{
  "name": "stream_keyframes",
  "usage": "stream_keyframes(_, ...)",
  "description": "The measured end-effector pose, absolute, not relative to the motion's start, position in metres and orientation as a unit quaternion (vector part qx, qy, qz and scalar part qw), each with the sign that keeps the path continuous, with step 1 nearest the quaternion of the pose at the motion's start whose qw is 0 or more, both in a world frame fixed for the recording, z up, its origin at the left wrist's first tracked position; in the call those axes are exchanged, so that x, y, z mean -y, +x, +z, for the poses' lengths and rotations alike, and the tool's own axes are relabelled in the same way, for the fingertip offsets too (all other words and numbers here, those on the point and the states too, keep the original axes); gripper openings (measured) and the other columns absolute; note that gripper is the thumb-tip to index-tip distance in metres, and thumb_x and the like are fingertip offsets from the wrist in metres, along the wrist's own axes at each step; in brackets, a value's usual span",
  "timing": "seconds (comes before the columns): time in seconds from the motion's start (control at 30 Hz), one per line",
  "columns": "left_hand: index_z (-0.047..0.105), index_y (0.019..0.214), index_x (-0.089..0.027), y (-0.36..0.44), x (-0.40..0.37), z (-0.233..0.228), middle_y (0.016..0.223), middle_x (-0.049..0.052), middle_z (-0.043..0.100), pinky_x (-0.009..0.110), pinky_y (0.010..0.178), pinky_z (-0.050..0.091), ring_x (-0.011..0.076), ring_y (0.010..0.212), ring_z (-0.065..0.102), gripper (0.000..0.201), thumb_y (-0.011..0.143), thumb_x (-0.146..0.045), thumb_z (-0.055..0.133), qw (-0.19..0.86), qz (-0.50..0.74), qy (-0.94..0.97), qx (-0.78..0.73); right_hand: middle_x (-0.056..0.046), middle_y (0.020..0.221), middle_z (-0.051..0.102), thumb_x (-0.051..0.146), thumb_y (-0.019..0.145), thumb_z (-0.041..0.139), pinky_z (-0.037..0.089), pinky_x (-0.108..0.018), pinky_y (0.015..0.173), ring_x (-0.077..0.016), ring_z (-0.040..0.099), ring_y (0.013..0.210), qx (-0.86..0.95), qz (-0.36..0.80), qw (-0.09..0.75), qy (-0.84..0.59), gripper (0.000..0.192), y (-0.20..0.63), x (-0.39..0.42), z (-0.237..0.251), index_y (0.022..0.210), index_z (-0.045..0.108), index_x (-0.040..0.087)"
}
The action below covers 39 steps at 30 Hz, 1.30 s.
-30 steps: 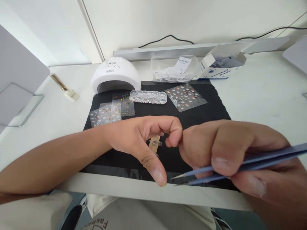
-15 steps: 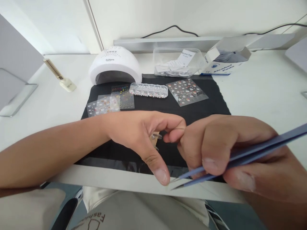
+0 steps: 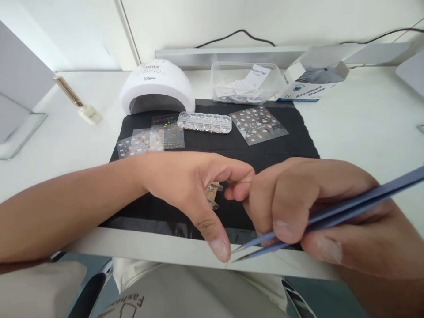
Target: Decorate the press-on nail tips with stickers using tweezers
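Observation:
In my right hand (image 3: 318,207) is a pair of blue tweezers (image 3: 351,205), held between thumb and fingers. Their slim tips are slightly apart, right beside the tip of my left thumb; whether they pinch anything tiny is too small to tell. My left hand (image 3: 188,185) has its thumb stretched down and away from its bent fingers, whose ends touch the knuckles of my right hand. Partly hidden behind my left hand, a tan block with clear nail tips (image 3: 213,194) lies on the black mat (image 3: 205,145).
A white nail lamp (image 3: 157,86) stands at the back left, near a bottle of polish (image 3: 89,115). Beyond my hands lie a clear case of gems (image 3: 204,123) and sticker sheets (image 3: 258,125). Behind them are a clear tub (image 3: 245,84) and a box of alcohol pads (image 3: 311,84).
The tweezers and my right hand have shifted slightly left, bringing the tips closer to my left thumb. My left thumb has dipped a little. The nail tips behind it show slightly more.

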<state>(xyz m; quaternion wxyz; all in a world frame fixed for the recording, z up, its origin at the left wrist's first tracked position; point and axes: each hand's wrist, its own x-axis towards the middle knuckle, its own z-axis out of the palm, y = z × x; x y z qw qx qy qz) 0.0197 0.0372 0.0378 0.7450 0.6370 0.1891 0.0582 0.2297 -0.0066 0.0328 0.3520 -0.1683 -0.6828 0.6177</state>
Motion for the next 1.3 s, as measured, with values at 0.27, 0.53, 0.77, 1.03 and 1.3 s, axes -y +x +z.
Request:
stream_keyframes(0.27,0.047,0.076,-0.023,0.0192,-0.0358,0.0367,0.078,-0.005,0.064,0.03,0.07,0.049,0.0138,0.072,0.059,0.047,0.073,-0.034,0.093,0.739,0.067,0.646,-0.179,0.002,0.063,0.062,0.048,0.104,0.054,0.054,-0.03,0.068,-0.0105,0.059,0.054,0.673,0.626,0.353,-0.175,0.043,0.2286,0.0058,0.0307,0.074,0.066,0.02)
stream_keyframes(0.53,0.047,0.075,-0.023,0.0196,-0.0364,0.038,0.077,-0.005,0.063,0.03,0.07,0.049,0.0137,0.071,0.059,0.055,0.071,-0.056,0.09,0.723,0.067,0.663,-0.183,0.003,0.064,0.064,0.04,0.103,0.059,0.057,-0.03,0.075,-0.0086,0.059,0.052,0.689,0.616,0.35,-0.156,0.036,0.2294,0.0043,0.0309,0.074,0.065,0.019)
stream_keyframes(0.77,0.048,0.074,-0.022,0.0199,-0.0354,0.0375,0.078,-0.004,0.063,0.03,0.07,0.049,0.0143,0.074,0.061,0.055,0.071,-0.056,0.091,0.723,0.073,0.661,-0.189,0.003,0.062,0.061,0.045,0.1,0.062,0.054,-0.028,0.064,-0.0102,0.058,0.053,0.659,0.646,0.35,-0.159,0.037,0.227,0.0053,0.0312,0.073,0.066,0.02)
stream_keyframes(1.03,0.048,0.074,-0.022,0.0199,-0.0355,0.0374,0.078,-0.005,0.063,0.03,0.07,0.049,0.0144,0.073,0.06,0.055,0.07,-0.054,0.092,0.728,0.067,0.655,-0.192,0.002,0.062,0.061,0.044,0.104,0.057,0.055,-0.027,0.065,-0.0106,0.059,0.053,0.66,0.643,0.356,-0.158,0.038,0.2297,0.0066,0.0288,0.076,0.068,0.021)
stream_keyframes(1.3,0.049,0.074,-0.022,0.02,-0.0355,0.0366,0.077,-0.004,0.064,0.03,0.07,0.049,0.0143,0.073,0.06,0.054,0.07,-0.055,0.092,0.725,0.075,0.659,-0.188,0.003,0.06,0.058,0.053,0.099,0.061,0.052,-0.027,0.059,-0.0109,0.057,0.051,0.669,0.638,0.35,-0.151,0.04,0.2264,0.0055,0.0342,0.075,0.069,0.022)
